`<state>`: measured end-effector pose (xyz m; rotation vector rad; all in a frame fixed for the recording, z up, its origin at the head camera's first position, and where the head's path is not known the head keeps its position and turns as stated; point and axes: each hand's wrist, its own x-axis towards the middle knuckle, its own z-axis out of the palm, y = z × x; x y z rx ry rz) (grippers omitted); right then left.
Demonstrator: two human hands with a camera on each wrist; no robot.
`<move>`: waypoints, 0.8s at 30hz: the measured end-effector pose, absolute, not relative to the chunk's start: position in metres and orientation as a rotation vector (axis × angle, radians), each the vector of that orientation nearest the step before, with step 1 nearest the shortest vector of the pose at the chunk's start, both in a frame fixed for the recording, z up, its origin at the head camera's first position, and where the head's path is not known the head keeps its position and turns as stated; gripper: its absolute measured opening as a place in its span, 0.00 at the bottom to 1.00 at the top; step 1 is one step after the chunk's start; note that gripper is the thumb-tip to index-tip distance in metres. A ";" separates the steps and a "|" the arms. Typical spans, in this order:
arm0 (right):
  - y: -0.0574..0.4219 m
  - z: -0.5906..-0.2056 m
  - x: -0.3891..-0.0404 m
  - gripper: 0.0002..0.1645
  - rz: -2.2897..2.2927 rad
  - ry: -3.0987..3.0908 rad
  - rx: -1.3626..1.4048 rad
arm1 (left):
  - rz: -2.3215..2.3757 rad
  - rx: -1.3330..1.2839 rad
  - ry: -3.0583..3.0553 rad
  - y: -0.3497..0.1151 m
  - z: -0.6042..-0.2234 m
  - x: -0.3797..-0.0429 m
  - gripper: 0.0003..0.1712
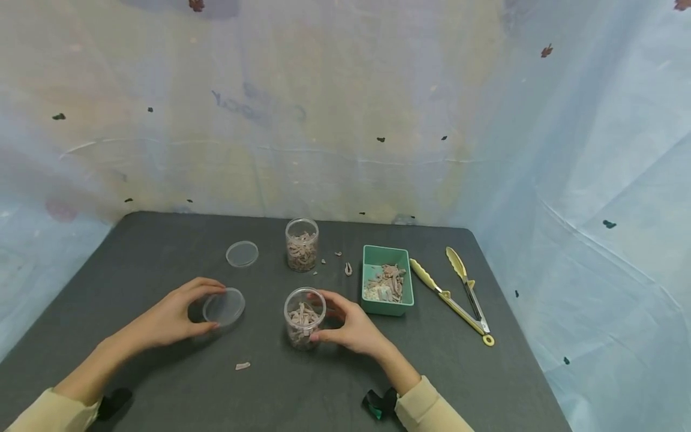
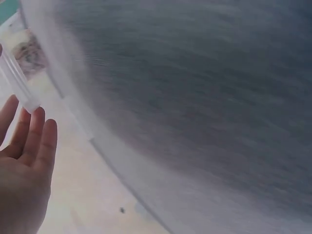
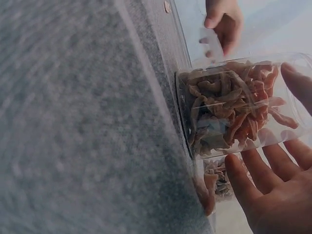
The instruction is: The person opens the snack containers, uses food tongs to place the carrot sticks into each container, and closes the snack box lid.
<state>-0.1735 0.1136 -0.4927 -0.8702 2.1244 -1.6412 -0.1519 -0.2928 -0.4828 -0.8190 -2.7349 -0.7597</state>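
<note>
My left hand [image 1: 175,311] pinches a clear round lid [image 1: 224,306] by its edges, thumb on the near side and fingers on the far side. In the left wrist view the lid [image 2: 18,80] shows edge-on beside the fingertips. With thumb and fingers around its side, my right hand [image 1: 351,327] holds a clear open jar [image 1: 303,327] upright on the table. Brownish dried strips [image 3: 229,105] fill much of this jar, as the right wrist view shows. Behind it stands a second clear jar [image 1: 302,246] holding similar strips, with another clear lid [image 1: 242,254] lying to its left.
Right of the jars, a green tray [image 1: 387,307] holds more strips and pale crumbs. Yellow-tipped tongs [image 1: 459,306] lie spread beside it. A loose strip [image 1: 243,365] lies near the front, another strip [image 1: 348,269] near the tray. Plastic sheeting [image 1: 345,108] hangs behind the dark table [image 1: 178,252].
</note>
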 end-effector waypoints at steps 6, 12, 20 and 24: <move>0.114 -0.491 -0.174 0.47 -1.643 2.122 -0.886 | -0.835 -0.842 -2.645 -0.270 -0.467 -0.157 0.39; 0.113 -0.491 -0.173 0.47 -1.634 2.137 -0.877 | -1.004 -0.907 -2.545 -0.240 -0.454 -0.160 0.40; 0.113 -0.494 -0.172 0.47 -1.637 2.142 -0.890 | -1.087 -1.031 -2.506 -0.203 -0.435 -0.162 0.40; 0.112 -0.494 -0.173 0.46 -1.645 2.130 -0.875 | -1.099 -1.109 -2.499 -0.187 -0.430 -0.165 0.40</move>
